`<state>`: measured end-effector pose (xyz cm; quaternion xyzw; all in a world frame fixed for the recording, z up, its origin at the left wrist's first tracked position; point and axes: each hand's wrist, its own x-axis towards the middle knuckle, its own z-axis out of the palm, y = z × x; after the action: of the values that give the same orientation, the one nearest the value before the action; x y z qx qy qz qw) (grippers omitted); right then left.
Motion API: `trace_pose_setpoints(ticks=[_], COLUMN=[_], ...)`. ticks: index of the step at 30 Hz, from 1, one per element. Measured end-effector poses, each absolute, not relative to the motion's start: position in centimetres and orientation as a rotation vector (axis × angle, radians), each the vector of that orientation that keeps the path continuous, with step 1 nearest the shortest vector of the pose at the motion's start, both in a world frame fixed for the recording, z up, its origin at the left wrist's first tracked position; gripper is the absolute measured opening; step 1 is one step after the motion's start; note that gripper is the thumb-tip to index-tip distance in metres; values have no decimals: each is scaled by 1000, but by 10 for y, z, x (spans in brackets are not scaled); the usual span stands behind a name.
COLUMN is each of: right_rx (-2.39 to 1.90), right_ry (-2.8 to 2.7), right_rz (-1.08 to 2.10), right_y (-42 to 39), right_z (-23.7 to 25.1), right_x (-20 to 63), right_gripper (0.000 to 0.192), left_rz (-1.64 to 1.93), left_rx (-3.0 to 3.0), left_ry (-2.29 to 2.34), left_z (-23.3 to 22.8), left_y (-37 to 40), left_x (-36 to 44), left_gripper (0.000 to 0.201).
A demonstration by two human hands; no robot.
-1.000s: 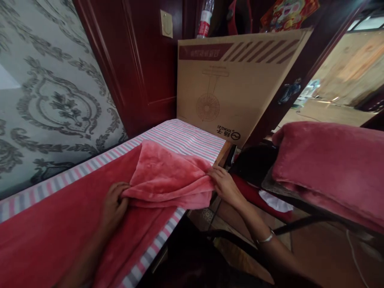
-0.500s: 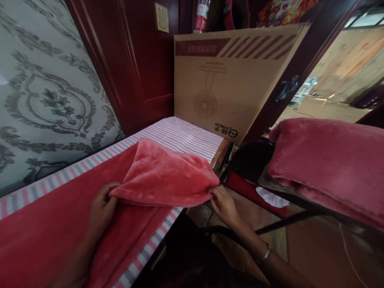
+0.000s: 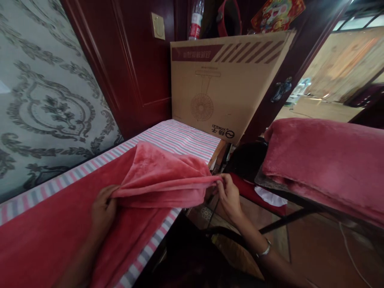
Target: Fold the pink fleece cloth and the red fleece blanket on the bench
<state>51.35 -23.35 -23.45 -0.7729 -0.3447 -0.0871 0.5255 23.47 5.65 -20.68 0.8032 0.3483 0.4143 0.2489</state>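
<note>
A pinkish-red plush cloth [image 3: 162, 164] lies folded on a table with a striped cover [image 3: 192, 138]. My left hand [image 3: 105, 204] pinches the near left corner of its upper layer. With thumb and fingers closed, my right hand [image 3: 229, 196] grips the right end of the same edge, just past the table's side. Between the two hands the edge is pulled taut and slightly raised, and a lower fold hangs beneath it. More of the cloth spreads flat to the left, under my left forearm.
A cardboard fan box [image 3: 225, 92] stands at the table's far end. On the right, a folded pink plush pile [image 3: 327, 164] rests on a dark-framed chair. A plastic bottle [image 3: 196, 24] is behind the box. Patterned wall [image 3: 57, 100] borders the left.
My right hand has risen and moved slightly right, lifting the cloth's near edge so that a lower fold shows. My left hand stays at its corner. The view has shifted slightly.
</note>
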Motion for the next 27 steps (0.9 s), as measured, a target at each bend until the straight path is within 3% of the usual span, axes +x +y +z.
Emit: trace_pose_setpoints(ticks=[4,8,13,22,27], right_rx=[-1623,-1653,-1614,-1251,-1159], right_ry=[-1087,-1257,-1023,-366,-296], right_rz=[-459,-291,-209,581,719], right_y=[-229,-228,-230,-219,-211], right_z=[-233,-273,-303,-317,-309], right_x=[502,494,489,480,475], right_gripper=[17,28,29,58,57], left_rz=[1102,1037,1016,995,1046], left_rx=[1728,1561,1689,1770,1786], left_ry=[1076,1095,1079,1066,1025], left_z=[-198,-197,-198,-194,-197], left_y=[51,52,54,51,53], left_x=[232,231,230,230,230], left_gripper=[28,31,34,30,31])
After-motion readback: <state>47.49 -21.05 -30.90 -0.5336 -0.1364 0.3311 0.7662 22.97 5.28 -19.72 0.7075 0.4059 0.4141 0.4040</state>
